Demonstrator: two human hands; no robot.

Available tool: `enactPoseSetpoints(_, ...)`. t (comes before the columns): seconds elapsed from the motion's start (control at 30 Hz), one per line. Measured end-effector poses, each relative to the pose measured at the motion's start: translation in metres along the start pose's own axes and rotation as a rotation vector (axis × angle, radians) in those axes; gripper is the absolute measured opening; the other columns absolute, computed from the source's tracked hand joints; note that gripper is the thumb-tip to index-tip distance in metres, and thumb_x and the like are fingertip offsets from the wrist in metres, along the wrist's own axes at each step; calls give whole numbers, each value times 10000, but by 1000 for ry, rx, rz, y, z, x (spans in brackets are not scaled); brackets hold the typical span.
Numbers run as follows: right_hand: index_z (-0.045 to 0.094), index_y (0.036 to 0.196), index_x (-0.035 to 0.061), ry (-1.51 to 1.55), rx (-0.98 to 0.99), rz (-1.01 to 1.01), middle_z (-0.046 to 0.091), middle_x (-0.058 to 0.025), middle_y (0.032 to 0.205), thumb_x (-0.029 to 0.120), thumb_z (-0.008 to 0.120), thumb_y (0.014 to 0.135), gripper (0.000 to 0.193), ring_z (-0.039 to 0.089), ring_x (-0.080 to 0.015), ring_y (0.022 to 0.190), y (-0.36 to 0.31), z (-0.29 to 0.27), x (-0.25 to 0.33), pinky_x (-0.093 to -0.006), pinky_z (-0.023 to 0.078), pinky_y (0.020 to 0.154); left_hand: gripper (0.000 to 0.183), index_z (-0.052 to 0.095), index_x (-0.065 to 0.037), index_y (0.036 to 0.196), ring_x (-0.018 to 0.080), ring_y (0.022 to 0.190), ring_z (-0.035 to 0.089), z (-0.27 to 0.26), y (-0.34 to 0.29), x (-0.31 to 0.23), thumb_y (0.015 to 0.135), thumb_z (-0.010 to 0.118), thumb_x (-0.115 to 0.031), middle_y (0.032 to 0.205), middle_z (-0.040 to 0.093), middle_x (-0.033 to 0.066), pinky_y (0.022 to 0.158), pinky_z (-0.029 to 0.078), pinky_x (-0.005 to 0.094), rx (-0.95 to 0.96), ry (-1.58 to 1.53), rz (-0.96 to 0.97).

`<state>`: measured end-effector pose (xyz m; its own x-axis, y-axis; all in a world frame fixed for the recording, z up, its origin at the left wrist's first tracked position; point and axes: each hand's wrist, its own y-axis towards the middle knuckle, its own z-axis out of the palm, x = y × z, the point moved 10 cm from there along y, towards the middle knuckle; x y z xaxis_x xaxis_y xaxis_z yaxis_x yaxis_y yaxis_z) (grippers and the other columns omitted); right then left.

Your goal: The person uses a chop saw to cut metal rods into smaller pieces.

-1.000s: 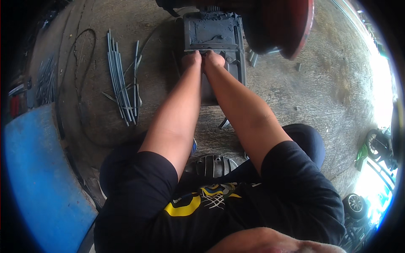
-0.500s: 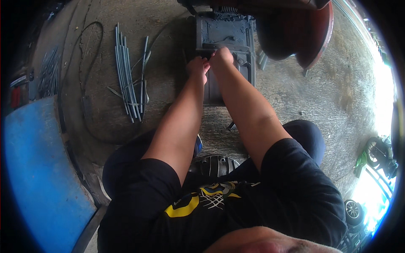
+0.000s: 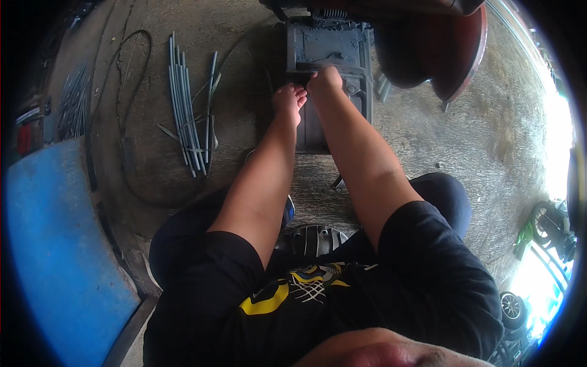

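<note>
A cut-off saw's grey metal base (image 3: 324, 46) lies on the floor in front of me, with a clamp plate and bolt across its middle. My right hand (image 3: 325, 79) is closed at this clamp, its fingertips mostly hidden behind the knuckles. Just left of it, at the base's left edge, my left hand (image 3: 290, 103) has its fingers curled; whatever they hold, if anything, cannot be made out. A small gap separates the two hands. The saw's dark red guard (image 3: 455, 52) hangs over the right side of the base.
Left of the base lies a group of thin metal rods (image 3: 186, 116), with a single rod (image 3: 211, 101) beside it. A black cable (image 3: 121, 116) loops across the floor. A blue panel (image 3: 67, 232) stands at the left. A ribbed dark metal part (image 3: 310, 237) sits between my legs.
My left hand has drawn slightly away from the right one, and its fingers have loosened a little. My right hand stays at the clamp. The view has shifted slightly.
</note>
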<state>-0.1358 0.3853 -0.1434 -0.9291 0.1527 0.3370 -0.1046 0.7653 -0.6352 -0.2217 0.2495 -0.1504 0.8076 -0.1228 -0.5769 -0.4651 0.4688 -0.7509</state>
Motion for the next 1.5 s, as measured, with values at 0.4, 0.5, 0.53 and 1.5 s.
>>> enactPoseSetpoints(0.4, 590, 1162, 73, -371, 98, -274, 631, -87, 1115, 168, 581, 822, 353, 603, -195, 1019, -65, 1, 59, -275, 503, 810, 196, 524, -79, 1058, 183, 760, 611, -47, 9, -13, 908, 514, -204, 886, 618, 62, 706, 486, 338, 24, 52, 26)
enactPoseSetpoints(0.5, 601, 1114, 56, -332, 36, -274, 638, -96, 1066, 158, 572, 823, 310, 613, -212, 964, -59, -16, 55, -295, 508, 774, 211, 520, -81, 1073, 189, 765, 613, -30, 9, -6, 911, 520, -217, 903, 621, 69, 709, 482, 342, 39, 64, 0)
enactPoseSetpoints(0.53, 607, 1090, 48, -308, 15, -282, 641, -101, 1041, 153, 567, 823, 290, 619, -220, 937, -58, -17, 56, -305, 510, 755, 210, 521, -82, 1074, 190, 767, 614, -28, 9, -6, 908, 520, -211, 905, 621, 70, 715, 479, 345, 54, 58, -5)
enactPoseSetpoints(1.5, 395, 1075, 31, 1966, 364, -350, 526, -172, 1006, 58, 444, 948, 139, 586, -279, 882, -226, -65, 100, -415, 532, 755, 266, 467, -16, 1166, 259, 985, 592, 31, -127, -140, 1001, 385, -208, 1066, 583, 149, 876, 480, 369, 420, -375, 504)
